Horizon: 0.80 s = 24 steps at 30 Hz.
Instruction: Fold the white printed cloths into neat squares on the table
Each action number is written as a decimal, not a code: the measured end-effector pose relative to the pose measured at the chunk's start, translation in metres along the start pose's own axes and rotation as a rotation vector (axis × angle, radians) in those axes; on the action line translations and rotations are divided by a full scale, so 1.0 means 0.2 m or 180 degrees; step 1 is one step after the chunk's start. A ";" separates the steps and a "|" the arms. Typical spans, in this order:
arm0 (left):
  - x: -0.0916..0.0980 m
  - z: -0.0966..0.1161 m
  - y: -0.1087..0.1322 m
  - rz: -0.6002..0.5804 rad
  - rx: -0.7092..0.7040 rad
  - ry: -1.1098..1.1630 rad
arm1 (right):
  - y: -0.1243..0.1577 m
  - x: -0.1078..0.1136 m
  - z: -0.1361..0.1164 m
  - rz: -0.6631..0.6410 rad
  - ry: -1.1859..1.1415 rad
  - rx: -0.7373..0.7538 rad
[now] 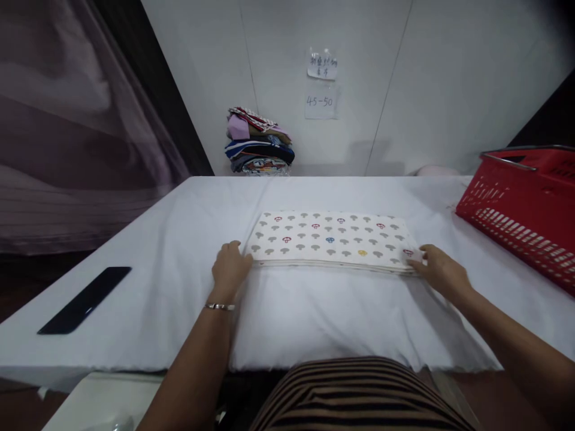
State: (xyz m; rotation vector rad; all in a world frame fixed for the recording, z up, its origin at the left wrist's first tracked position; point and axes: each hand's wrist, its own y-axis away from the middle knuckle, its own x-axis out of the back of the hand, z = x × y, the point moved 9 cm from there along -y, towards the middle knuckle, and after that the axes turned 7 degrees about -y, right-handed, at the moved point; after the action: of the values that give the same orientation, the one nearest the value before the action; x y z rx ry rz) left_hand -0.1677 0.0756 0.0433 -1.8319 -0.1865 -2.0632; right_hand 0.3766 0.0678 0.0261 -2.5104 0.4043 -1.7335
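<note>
A white cloth (pixel 332 242) with small grey, red, blue and yellow mushroom prints lies folded into a long flat rectangle, its layers showing along the near edge. At its left end is my left hand (pixel 230 269), fingers curled, the thumb side against the near corner; a silver bracelet circles the wrist. My right hand (pixel 438 268) pinches the cloth's right end near the front corner, thumb and fingers together on the edge.
The cloth lies on a white-covered table (pixel 171 239). A dark flat panel (pixel 85 300) rests at the left. A red basket (pixel 525 209) stands at the right. Behind, folded clothes (pixel 259 143) are stacked by the wall, below two paper notes (pixel 322 102).
</note>
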 end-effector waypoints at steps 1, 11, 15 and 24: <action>0.05 0.06 0.01 0.0269 -0.0215 -0.0139 | 0.02 0.02 -0.12 0.0167 -0.0032 0.0511; -0.07 0.80 0.30 0.0166 -0.2953 0.0573 | 0.13 -0.27 -0.81 -0.0662 -0.0630 0.2582; -0.14 0.82 0.28 0.0040 -0.2972 0.0748 | 0.10 -0.29 -0.80 -0.0723 -0.0881 0.2388; -0.16 0.81 0.30 0.0278 -0.2871 0.0712 | 0.08 -0.29 -0.75 -0.0633 -0.1145 0.2016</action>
State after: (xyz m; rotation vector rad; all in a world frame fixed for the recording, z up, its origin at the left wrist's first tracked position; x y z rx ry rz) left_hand 0.0059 0.0818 0.0270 -1.9391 1.0157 -2.4664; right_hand 0.2161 0.0812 0.0247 -2.3401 -0.3726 -1.1540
